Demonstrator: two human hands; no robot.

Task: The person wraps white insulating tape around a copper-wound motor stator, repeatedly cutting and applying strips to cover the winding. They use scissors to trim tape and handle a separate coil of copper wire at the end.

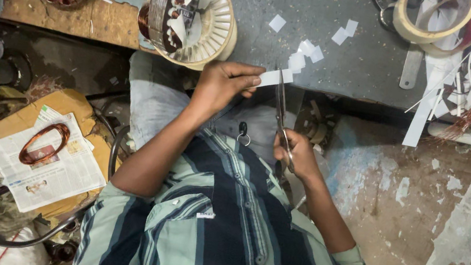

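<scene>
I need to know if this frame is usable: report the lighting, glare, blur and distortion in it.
Head view: soft, even light, with no harsh shadows; the white paper strip and the scraps on the bench are bright but not blown out; the left hand, the right hand and the scissors are sharp; wide-angle bending shows at the edges; the lower left corner is dim.

One head cam, looking steeply down, close over hands point(263, 118), lap and bench point(347, 62) edge; floor point(455, 218) at sides.
</scene>
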